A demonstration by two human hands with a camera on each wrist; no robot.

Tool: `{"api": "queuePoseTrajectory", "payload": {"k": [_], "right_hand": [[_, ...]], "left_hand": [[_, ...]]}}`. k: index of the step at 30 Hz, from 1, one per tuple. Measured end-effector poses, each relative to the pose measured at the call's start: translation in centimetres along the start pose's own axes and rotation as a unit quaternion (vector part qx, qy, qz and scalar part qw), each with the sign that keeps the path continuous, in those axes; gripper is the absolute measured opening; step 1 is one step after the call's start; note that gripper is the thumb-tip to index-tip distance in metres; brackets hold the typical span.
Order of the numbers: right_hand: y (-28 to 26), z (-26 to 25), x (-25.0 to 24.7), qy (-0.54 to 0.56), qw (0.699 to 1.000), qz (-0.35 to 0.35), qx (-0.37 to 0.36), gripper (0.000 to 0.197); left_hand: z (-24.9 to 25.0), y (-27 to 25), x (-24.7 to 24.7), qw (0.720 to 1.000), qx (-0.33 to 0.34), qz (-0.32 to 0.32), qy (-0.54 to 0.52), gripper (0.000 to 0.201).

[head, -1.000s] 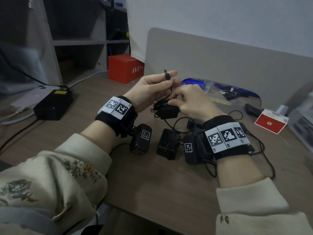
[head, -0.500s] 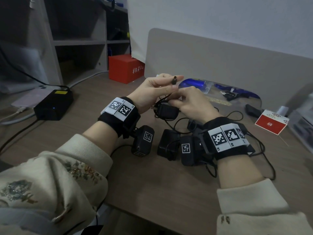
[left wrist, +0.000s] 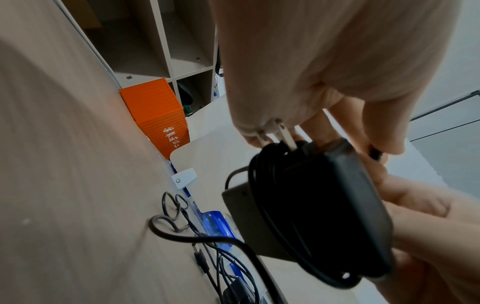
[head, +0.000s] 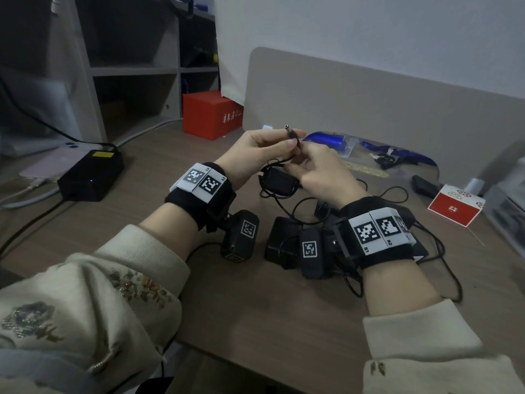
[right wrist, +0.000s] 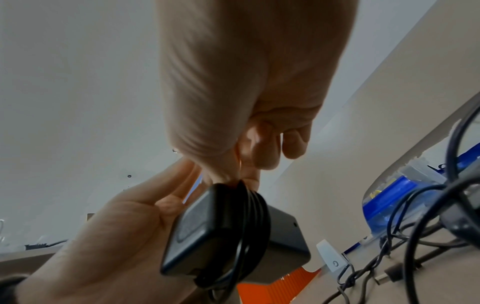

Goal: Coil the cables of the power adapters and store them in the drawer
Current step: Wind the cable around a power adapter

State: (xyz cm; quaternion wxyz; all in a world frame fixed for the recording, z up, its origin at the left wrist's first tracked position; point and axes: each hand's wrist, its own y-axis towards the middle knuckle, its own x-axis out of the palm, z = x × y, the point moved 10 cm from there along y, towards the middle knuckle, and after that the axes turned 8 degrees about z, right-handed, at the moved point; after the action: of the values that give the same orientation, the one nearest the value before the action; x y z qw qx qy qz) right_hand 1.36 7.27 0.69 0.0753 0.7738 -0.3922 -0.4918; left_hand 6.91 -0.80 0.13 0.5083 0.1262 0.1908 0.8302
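Note:
A black power adapter (head: 278, 182) with its cable wound round the body hangs between both hands above the table. My left hand (head: 255, 149) pinches the cable's barrel plug (head: 289, 133) between thumb and forefinger; its lower fingers lie by the adapter's prongs (left wrist: 285, 137). My right hand (head: 321, 172) grips the adapter (right wrist: 221, 226) at its top, fingers on the wound cable (right wrist: 253, 205). A second black adapter (head: 281, 240) lies on the table under my right wrist, with loose cable (head: 397, 191) spread to the right. No drawer is in view.
A red box (head: 211, 115) stands at the back by the grey divider panel (head: 369, 95). A black power brick (head: 91, 177) sits left. A small red-and-white box (head: 454, 207) lies right. A bag with blue items (head: 329, 139) lies behind my hands. Shelves (head: 127, 72) rise at the back left.
My left hand has tipped the plug from upright to slanting and brought it nearer my right hand's fingers. The adapter has stayed held between the two hands.

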Motion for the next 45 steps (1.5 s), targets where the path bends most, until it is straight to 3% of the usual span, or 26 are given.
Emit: {"api": "queuePoseTrajectory", "payload": {"k": [6,10,14,16,18,21,23,25,31,35,40,45], "right_hand": [[0.2,0.1,-0.5,-0.009,1.0,0.023,-0.015,0.006],[0.2,0.0,-0.8,0.0,0.999,0.049,-0.019,0.016],[0.4,0.4,-1.7,0.011,0.996,0.087,-0.003,0.006],[0.5,0.7,-2.4,0.011,0.992,0.124,0.005,0.003],[0.5,1.1,-3.3,0.015,0.986,0.164,0.014,0.002],[0.4,1.5,-4.3,0.036,0.976,0.213,0.023,0.004],[0.3,1.5,-4.6,0.053,0.972,0.227,0.025,0.004],[0.3,1.2,-4.5,0.083,0.971,0.222,0.025,0.005],[0.4,1.0,-3.7,0.148,0.969,0.195,0.023,0.013],[0.3,1.8,-3.3,0.236,0.952,0.184,0.061,0.013],[0.2,3.8,-3.5,0.26,0.932,0.207,0.142,0.015],[-0.1,4.7,-4.1,0.247,0.928,0.233,0.156,0.025]], "left_hand": [[0.1,-0.2,0.4,0.999,-0.007,-0.019,0.025,0.029],[-0.5,0.0,0.4,1.0,-0.017,-0.019,-0.008,0.032],[0.6,0.3,-1.8,0.996,0.007,0.088,0.03,0.027],[0.1,0.5,-3.4,0.988,-0.013,0.143,0.062,0.029],[-1.3,0.6,-3.7,0.983,-0.072,0.15,0.072,0.046],[-3.5,0.3,-1.9,0.982,-0.163,0.069,0.059,0.086],[-3.9,-0.1,-0.5,0.982,-0.184,0.022,0.042,0.094],[-3.7,-0.4,0.5,0.983,-0.181,0.003,0.027,0.091],[-3.3,-0.5,0.8,0.986,-0.161,0.011,-0.045,0.048],[-3.0,-0.3,0.1,0.986,-0.151,0.046,-0.054,0.032],[-2.2,-0.6,0.6,0.981,-0.151,0.033,-0.119,0.044],[-2.2,-0.6,0.3,0.971,-0.159,0.038,-0.173,0.048]]}}
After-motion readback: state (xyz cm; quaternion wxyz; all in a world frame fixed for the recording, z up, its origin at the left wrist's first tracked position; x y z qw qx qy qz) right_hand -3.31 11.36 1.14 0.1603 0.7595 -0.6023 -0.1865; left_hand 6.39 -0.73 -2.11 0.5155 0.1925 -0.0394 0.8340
